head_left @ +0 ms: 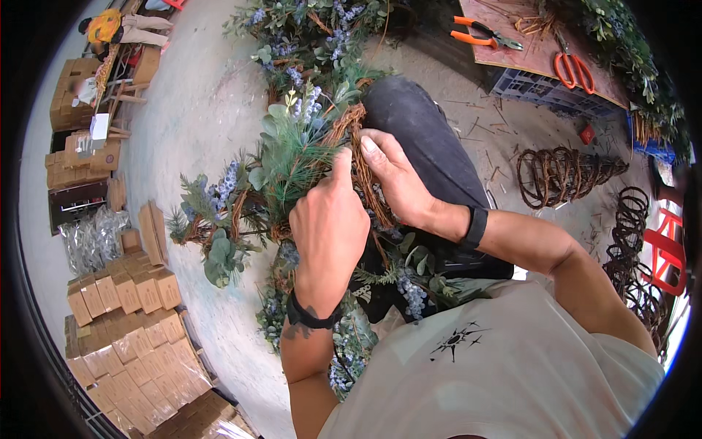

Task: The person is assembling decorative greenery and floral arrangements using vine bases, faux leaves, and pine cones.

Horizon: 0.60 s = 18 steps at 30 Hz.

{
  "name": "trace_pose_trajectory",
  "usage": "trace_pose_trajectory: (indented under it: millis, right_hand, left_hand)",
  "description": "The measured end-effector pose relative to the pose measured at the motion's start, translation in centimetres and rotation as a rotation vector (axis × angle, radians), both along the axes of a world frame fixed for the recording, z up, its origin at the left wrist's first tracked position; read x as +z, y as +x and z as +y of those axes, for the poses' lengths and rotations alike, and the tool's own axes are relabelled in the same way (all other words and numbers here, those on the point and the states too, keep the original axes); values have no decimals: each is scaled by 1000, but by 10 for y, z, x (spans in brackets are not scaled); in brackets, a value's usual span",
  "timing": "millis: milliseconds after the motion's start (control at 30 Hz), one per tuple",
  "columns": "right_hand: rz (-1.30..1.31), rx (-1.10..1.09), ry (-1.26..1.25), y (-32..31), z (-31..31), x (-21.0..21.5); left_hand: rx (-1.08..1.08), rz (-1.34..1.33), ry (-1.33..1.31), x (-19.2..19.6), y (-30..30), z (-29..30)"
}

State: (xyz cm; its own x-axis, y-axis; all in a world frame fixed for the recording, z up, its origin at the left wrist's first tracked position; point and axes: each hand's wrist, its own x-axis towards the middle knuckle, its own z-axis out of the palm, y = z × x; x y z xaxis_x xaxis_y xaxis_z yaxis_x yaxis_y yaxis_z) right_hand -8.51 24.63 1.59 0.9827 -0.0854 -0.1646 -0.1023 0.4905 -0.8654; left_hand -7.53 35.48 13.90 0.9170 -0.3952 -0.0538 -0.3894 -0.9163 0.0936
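A: Where does the wreath sit?
B: On the person's knee, above the floor. The left hand pinches a pine sprig; the right hand grips the vine ring.
A: Risk?
B: Probably a loosened pinch lets the sprig spring out of the vines.

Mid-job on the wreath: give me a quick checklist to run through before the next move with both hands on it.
1. Left hand grips the green sprigs: ok.
2. Right hand fingers on the vine wreath frame: ok.
3. Wreath rests on the knee: ok.
4. Sprig stem seated in the vines: cannot tell, hidden by hands.
5. Orange pliers and scissors out on the board, beyond the knee: ok.
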Motion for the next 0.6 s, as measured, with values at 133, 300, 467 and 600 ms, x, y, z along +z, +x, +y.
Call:
trace_pose_trajectory:
  millis: [133, 300, 467, 600]
  right_hand:
    - [-141, 1, -335, -3, -10, -1]
    - [88, 211, 35, -11, -18, 37]
    - [357, 321, 436, -8, -31, 66]
    - [382, 305, 445, -13, -28, 66]
  left_hand:
    - [25, 147, -65, 2, 8, 0]
    - [48, 188, -212, -6, 3, 3]
    - [-7, 217, -213, -11, -2, 9]
    - [-9, 194, -211, -19, -6, 14]
